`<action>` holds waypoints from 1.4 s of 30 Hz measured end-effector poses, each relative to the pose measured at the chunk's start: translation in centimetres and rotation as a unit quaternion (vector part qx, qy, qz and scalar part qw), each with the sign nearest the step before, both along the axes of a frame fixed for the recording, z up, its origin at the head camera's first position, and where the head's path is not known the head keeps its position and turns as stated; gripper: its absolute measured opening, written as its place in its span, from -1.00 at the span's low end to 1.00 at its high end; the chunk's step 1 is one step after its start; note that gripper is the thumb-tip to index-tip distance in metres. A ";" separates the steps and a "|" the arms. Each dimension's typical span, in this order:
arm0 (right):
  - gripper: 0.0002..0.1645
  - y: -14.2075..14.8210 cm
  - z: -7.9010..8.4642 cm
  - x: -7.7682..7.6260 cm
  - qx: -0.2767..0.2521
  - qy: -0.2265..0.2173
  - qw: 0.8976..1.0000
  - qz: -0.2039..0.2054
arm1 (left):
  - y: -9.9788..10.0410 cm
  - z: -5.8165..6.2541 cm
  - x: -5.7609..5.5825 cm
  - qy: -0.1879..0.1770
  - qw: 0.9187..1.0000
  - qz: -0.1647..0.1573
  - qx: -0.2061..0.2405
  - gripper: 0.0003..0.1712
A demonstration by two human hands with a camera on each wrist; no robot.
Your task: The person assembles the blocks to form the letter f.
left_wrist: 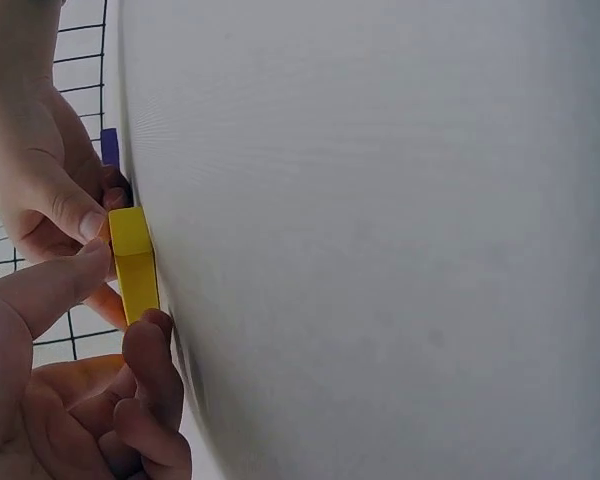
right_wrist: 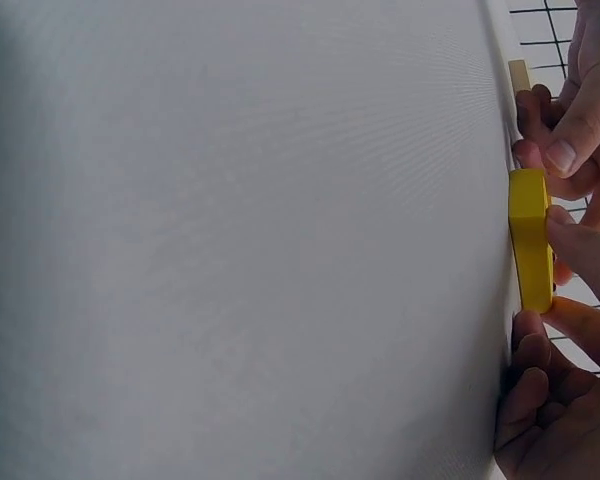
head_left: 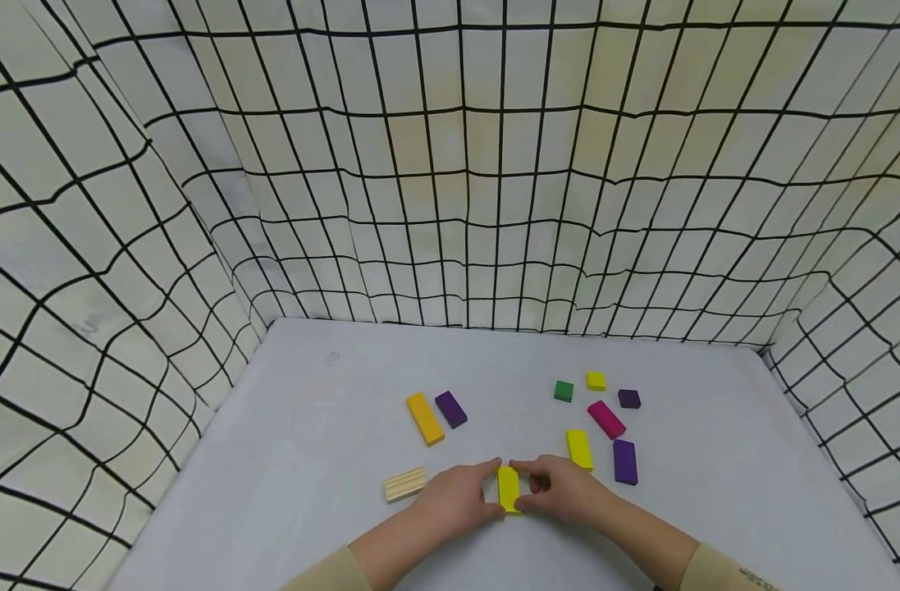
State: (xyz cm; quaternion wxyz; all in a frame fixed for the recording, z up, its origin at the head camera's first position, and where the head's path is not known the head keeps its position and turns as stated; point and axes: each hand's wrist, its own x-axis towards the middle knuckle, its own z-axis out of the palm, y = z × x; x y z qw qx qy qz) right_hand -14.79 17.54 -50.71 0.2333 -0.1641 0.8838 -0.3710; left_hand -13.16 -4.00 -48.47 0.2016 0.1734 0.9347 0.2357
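Note:
A yellow block (head_left: 509,490) lies on the white table between both hands, its long side running away from me. My left hand (head_left: 457,498) holds it from the left, forefinger by the far end and thumb by the near end. From the other side my right hand (head_left: 564,491) pinches the same block, its thumb at the near right corner. Both wrist views show the yellow block (left_wrist: 135,262) low against the tabletop, fingertips of both hands around it. A ridged light wood block (head_left: 405,485) lies just left of my left hand.
Orange (head_left: 425,419) and purple (head_left: 451,409) blocks lie beyond my left hand. Past my right hand are another yellow block (head_left: 578,450), a purple one (head_left: 625,462), a magenta one (head_left: 606,419), and small green (head_left: 564,391), yellow (head_left: 596,381) and dark purple (head_left: 629,399) pieces. Black netting (head_left: 464,222) surrounds the table.

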 end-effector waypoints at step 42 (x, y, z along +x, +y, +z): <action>-0.29 -0.2 0.1 0.1 -0.013 -0.008 1.000 -0.007 | -9.1 4.6 -5.2 0.051 0.986 0.158 -0.004 -0.26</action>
